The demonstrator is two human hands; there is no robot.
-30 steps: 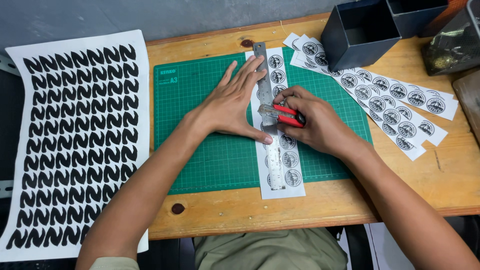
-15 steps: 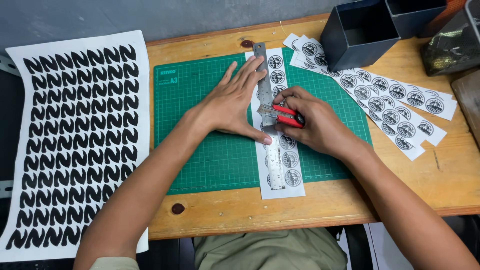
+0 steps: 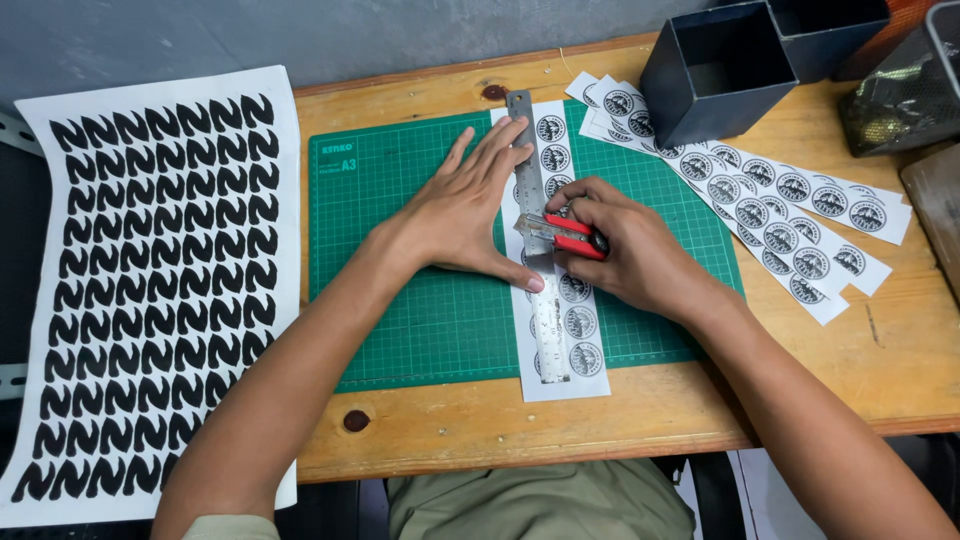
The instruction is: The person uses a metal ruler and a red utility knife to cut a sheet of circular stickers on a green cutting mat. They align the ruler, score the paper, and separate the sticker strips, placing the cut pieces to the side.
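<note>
My left hand (image 3: 468,208) lies flat with spread fingers on a steel ruler (image 3: 548,320), pressing it onto a white strip of round stickers (image 3: 580,352) on the green cutting mat (image 3: 400,250). My right hand (image 3: 632,252) grips a red utility knife (image 3: 566,234) whose blade end rests against the ruler's right edge, about halfway along the strip. The ruler runs lengthwise from the mat's far edge toward me.
Several cut strips of round stickers (image 3: 790,215) fan out on the wooden table (image 3: 640,425) at right. Dark square containers (image 3: 718,70) stand at the back right. A large white sheet of black curved shapes (image 3: 145,270) hangs over the table's left edge.
My right hand and the knife have shifted very slightly along the ruler; the left hand and ruler have stayed put.
</note>
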